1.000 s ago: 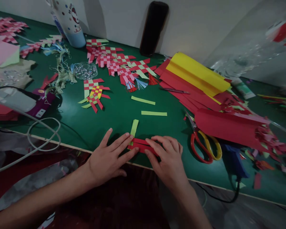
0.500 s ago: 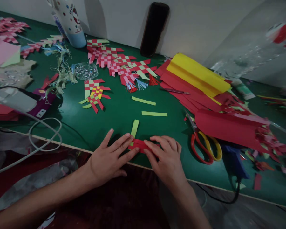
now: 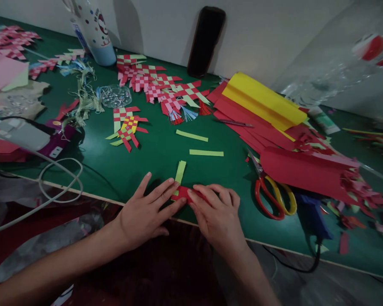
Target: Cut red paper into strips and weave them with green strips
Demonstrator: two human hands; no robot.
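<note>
Near the front edge of the green table [image 3: 159, 153], my left hand [image 3: 147, 210] lies flat with fingers spread, its fingertips pressing on red paper strips [image 3: 182, 193]. A light green strip [image 3: 180, 171] pokes out from under them toward the back. My right hand [image 3: 217, 214] covers the right part of the red strips, fingers curled and pressed onto them. Two loose green strips [image 3: 206, 152] lie a little further back.
Red-and-yellow scissors [image 3: 271, 195] lie right of my right hand. Red paper sheets [image 3: 303, 170] and a yellow sheet [image 3: 261, 100] fill the right side. Woven paper pieces [image 3: 159, 85], a decorated cup [image 3: 94, 29], a dark phone [image 3: 206, 40] and a white cable [image 3: 60, 178] surround the area.
My right hand has slid left along the red strips toward my left hand, covering more of them. The left hand has stayed put.
</note>
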